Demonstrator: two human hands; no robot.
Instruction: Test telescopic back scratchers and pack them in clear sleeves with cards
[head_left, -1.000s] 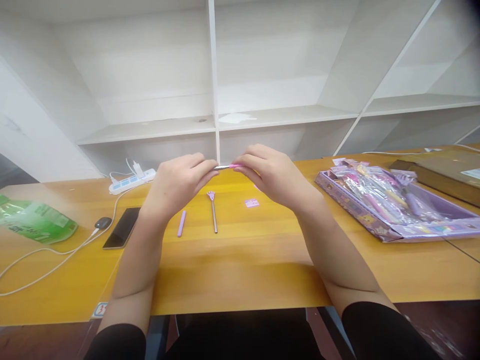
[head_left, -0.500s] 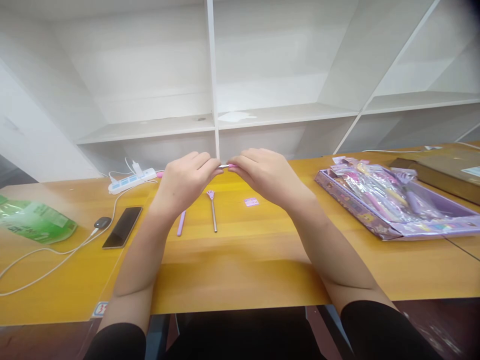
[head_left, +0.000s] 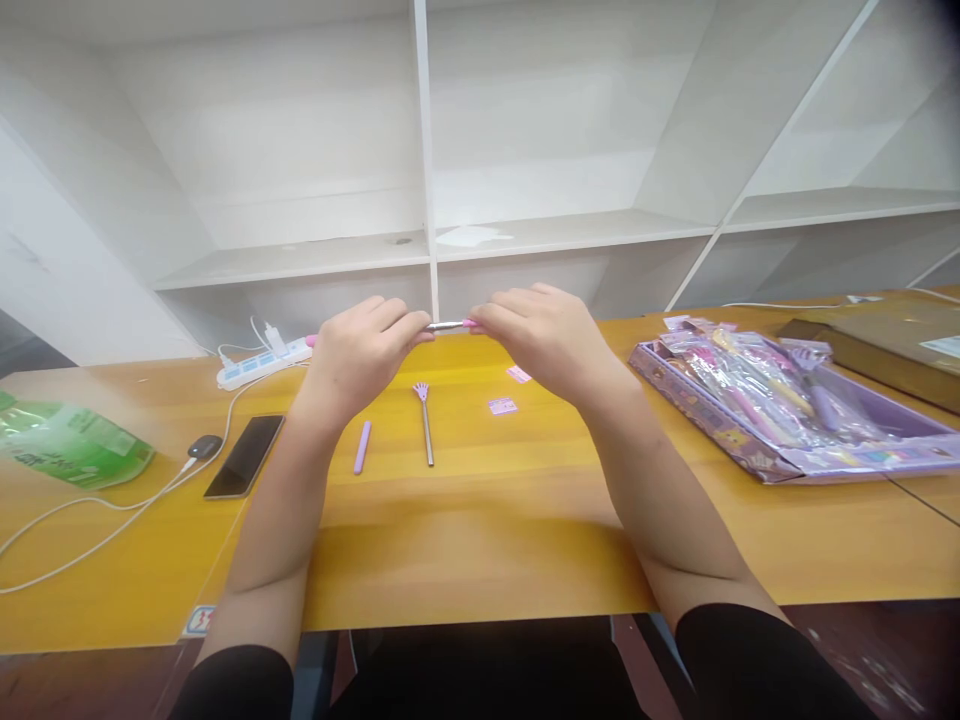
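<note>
My left hand (head_left: pixel 365 350) and my right hand (head_left: pixel 531 335) are both closed on a pink back scratcher (head_left: pixel 448 326) held level above the table. Its silver rod shows between the hands. A pink end pokes out past my left hand, and another bit of pink shows at my right fingers; most of that end is hidden. Below, a purple hand-shaped scratcher head on a metal rod (head_left: pixel 427 425) lies on the table. A separate purple handle (head_left: pixel 362 447) lies to its left. Two small pink cards, one of them a printed label (head_left: pixel 502 406), lie under my right hand.
At right, a purple display box (head_left: pixel 757 462) holds several bagged back scratchers; a cardboard box (head_left: pixel 885 340) lies behind it. At left are a phone (head_left: pixel 245 457), a power strip (head_left: pixel 264 365), white cables and a green pouch (head_left: pixel 75 445). White shelving (head_left: pixel 426 150) stands behind the table.
My hands have moved apart, and more of the silver rod shows between them. A second pink card has come into view by my right hand.
</note>
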